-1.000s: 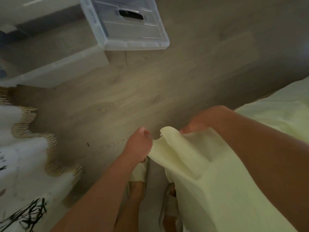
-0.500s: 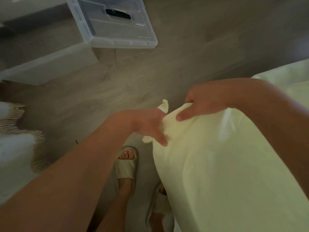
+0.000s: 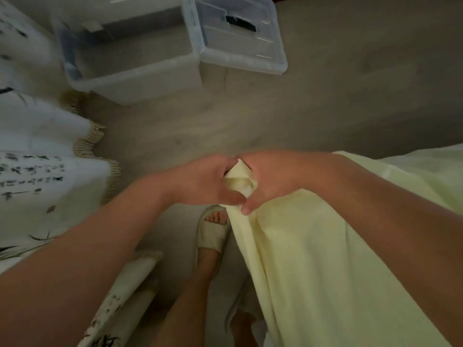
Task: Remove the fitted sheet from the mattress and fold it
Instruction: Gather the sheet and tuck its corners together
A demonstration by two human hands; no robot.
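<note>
The pale yellow fitted sheet [image 3: 313, 259] hangs from my hands and drapes down to the lower right, over my right forearm. Its corner [image 3: 239, 179] is bunched between both hands at the centre of the view. My left hand [image 3: 205, 182] grips the corner from the left, thumb curled under it. My right hand [image 3: 270, 179] grips the same corner from the right, thumb pressing the cloth. The two hands touch each other. More of the sheet lies at the right edge [image 3: 426, 169]; the mattress itself is hidden under it.
A clear plastic storage bin [image 3: 130, 68] and its lid [image 3: 240, 33] sit on the wooden floor [image 3: 325, 108] ahead. A white fringed cloth with black markings [image 3: 37, 171] lies to the left. My feet in pale slippers [image 3: 213, 234] stand below the hands.
My hands have come together on the sheet corner, now touching and gripping it from both sides. The view has shifted, bringing the bin and the patterned cloth further into sight.
</note>
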